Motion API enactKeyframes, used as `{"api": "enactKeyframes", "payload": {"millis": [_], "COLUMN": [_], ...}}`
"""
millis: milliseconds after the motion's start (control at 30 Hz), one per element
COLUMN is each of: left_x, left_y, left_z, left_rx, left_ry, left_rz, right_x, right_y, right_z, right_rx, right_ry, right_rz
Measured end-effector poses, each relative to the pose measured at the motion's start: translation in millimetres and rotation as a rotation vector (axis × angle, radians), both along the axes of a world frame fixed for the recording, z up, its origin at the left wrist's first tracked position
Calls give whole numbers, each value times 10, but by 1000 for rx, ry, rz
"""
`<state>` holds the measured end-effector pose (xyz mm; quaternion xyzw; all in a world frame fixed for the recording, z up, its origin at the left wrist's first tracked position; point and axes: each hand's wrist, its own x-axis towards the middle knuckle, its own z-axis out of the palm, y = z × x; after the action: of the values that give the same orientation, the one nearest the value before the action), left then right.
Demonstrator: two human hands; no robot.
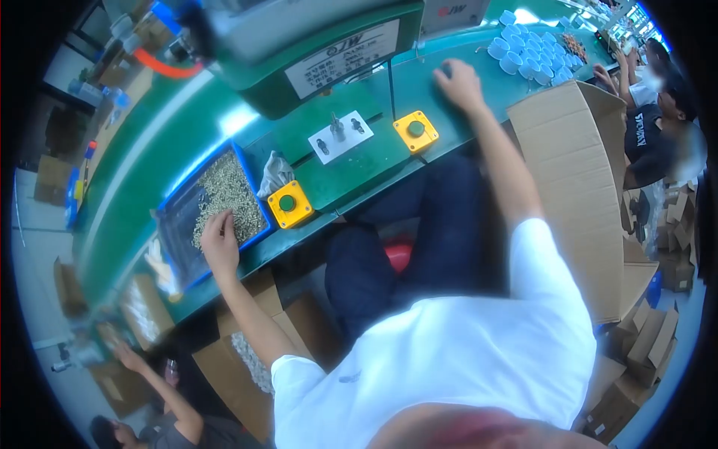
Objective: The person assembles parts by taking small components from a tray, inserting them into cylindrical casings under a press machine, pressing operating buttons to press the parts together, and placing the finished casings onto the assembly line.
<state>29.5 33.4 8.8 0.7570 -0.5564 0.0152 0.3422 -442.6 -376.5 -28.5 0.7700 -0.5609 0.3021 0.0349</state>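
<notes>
My left hand [220, 241] is at the blue-rimmed tray [250, 173], its fingers bent together over the heap of small metal parts [228, 191]; what they hold, if anything, is too small to make out. My right hand [458, 84] rests on the green bench [419, 90], fingers curled, with its contents hidden. Between my hands stands a metal plate with an upright pin [341, 137] under the green machine [329, 60]. Two yellow button boxes, one on the left [290, 204] and one on the right [416, 132], flank it.
Light-blue round cups [523, 49] stand at the upper right. A large cardboard box [572, 194] is beside my right arm. Another open box [247, 374] is below my left arm. Co-workers sit at the far right [651, 135] and lower left [187, 426].
</notes>
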Motion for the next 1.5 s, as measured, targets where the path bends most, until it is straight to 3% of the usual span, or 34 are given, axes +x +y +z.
{"api": "enactKeyframes", "payload": {"millis": [100, 167, 300, 400, 467, 533, 600, 667, 767, 867, 1300, 1367, 1400, 1500], "left_x": [20, 0, 4, 80, 48, 52, 66, 82, 79, 103, 43, -14, -44, -163], "left_y": [-16, 18, -3, 30, 49, 2, 10, -2, 6, -11, -6, -14, -25, -31], "left_z": [39, 21, 7, -79, -70, -14, -16, -22, -63, -41, -14, -23, -31, -64], "left_rx": [6, 15, 2, -9, 19, 24, 57, 91, 90, 83, 53, 43, -24, -161], "left_ry": [13, 36, -5, -10, 25, 61, 84, 126, 95, 77, 90, 105, 73, 2], "left_rz": [14, 37, 27, 29, 44, 44, 70, 104, 100, 125, 170, 176, 173, 168], "right_x": [-471, -739, -1138, -916, -487, 91, 714, 1056, 1300, 1504, 1574, 1579, 1585, 1523], "right_y": [-566, -686, -1065, -978, -498, 586, 1427, 1897, 2100, 1984, 1937, 1898, 1886, 1973], "right_z": [342, 584, 560, 337, 575, 788, 844, 1008, 1102, 1019, 1076, 1065, 1067, 1083], "right_rx": [-161, -73, -244, -301, -348, 197, 89, -79, -77, -367, -324, -148, -62, -154], "right_ry": [194, 330, 383, 396, -121, -777, -968, -786, -642, -402, -381, -365, -358, -403], "right_rz": [-274, -452, -366, -302, 50, 361, 604, 717, 694, 657, 601, 587, 581, 544]}}
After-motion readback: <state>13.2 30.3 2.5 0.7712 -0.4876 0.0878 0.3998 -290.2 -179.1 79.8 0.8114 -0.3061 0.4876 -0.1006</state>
